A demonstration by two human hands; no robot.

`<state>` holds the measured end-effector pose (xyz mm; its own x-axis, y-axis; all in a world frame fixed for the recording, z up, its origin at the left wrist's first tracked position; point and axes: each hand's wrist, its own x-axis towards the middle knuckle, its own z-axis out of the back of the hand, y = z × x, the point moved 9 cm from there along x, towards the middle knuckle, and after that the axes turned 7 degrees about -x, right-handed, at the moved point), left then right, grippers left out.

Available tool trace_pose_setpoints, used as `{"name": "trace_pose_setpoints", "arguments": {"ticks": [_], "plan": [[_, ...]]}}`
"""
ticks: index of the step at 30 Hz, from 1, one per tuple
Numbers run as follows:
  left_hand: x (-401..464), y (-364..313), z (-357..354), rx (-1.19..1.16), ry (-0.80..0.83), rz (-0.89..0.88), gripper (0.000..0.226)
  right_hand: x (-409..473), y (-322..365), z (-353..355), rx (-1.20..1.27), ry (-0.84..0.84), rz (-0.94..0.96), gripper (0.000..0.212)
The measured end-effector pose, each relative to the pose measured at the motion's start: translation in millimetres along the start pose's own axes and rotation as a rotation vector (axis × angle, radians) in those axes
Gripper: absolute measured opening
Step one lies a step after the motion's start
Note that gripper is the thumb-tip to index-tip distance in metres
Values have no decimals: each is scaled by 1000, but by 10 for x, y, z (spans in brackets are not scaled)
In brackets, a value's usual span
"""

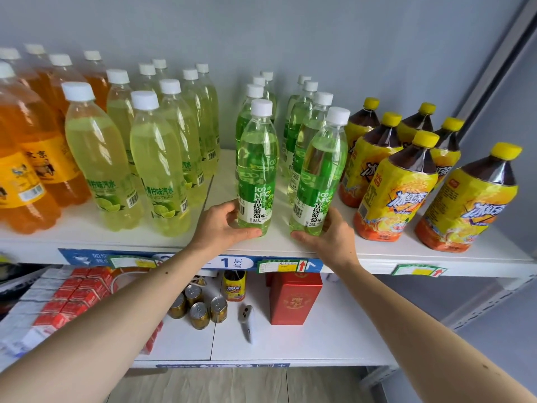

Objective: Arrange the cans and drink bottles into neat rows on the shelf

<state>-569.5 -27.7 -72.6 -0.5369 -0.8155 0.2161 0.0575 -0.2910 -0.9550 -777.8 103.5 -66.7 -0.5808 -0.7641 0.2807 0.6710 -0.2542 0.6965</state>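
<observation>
The left hand (225, 225) gripped the base of the front green bottle of the left row (255, 173), thumb across the front below the label, fingers curled behind it and hidden. The right hand (328, 234) held the base of the front green bottle of the right row (319, 181) in the same way; only its thumb and the back of the hand showed, the fingers lying behind the bottle. Both bottles stood upright on the upper shelf (279, 245), near its front edge, with a bare gap between them.

Behind each held bottle ran a row of like green bottles toward the wall; the rear ones were mostly covered by those in front, so only their white caps showed clearly.

Left of the held pair stood the pale lime bottles (157, 158) in rows, and farther left the orange bottles (32, 158), the outermost cut off by the frame edge. Right of the held pair stood the yellow-capped iced tea bottles (398, 184), their spacing uneven.

Below the held pair, on the lower shelf (319, 341), a cluster of gold cans (200, 308) stood beside a single yellow can (234, 286), whose top was hidden by the upper shelf edge. A red box (295, 298) stood right of the cans, and a small white device (247, 318), blurred, lay between them. Red cartons (75, 298) lay left of the cans, partly covered by the left forearm. Price labels on the shelf edge were too small to read.
</observation>
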Motion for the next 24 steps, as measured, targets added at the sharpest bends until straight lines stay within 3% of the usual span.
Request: {"name": "trace_pose_setpoints", "arguments": {"ticks": [13,18,21,24], "plan": [[40,75,-11,-70,80,65,61,-7,-9,-25,-86,15,16,69],[-6,83,-12,-7,118,98,103,-32,12,-5,-100,39,-13,77],[-123,46,28,-79,114,175,137,-55,-10,45,-98,6,-52,99],[-593,-109,188,-231,10,113,123,-325,19,209,-104,-142,-125,107]]}}
